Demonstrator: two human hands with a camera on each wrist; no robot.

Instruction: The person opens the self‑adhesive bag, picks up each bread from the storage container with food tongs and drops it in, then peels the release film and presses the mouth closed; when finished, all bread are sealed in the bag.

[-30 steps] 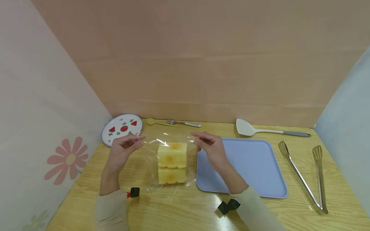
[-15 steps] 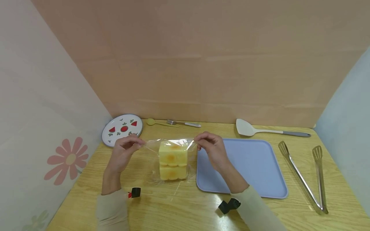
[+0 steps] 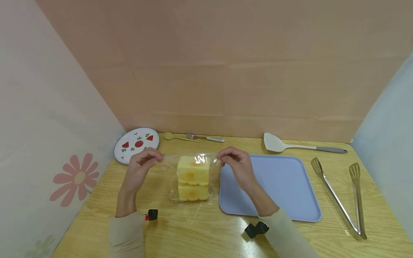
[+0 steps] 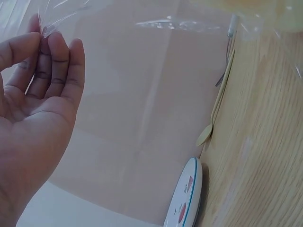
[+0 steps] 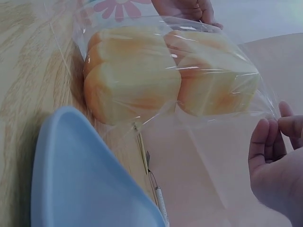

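Note:
A clear plastic bag stands at the middle of the table with two pale yellow bread loaves inside, one above the other in the head view. My left hand pinches the bag's upper left corner between thumb and fingertips. At the upper right corner my right hand does the same, so the bag's top edge is stretched between them. The right wrist view shows the loaves side by side through the wrinkled film, with the right hand pinching its edge. In the left wrist view the left hand holds a film corner.
A blue tray lies right of the bag, under the right forearm. Steel tongs lie spread at the far right. A white spatula, a fork, a yellow spoon and patterned plates line the back.
The bag's top edge has become taut between the hands, and the loaves have shifted slightly toward the back. Both hands stay at the corners, the left moving a little right.

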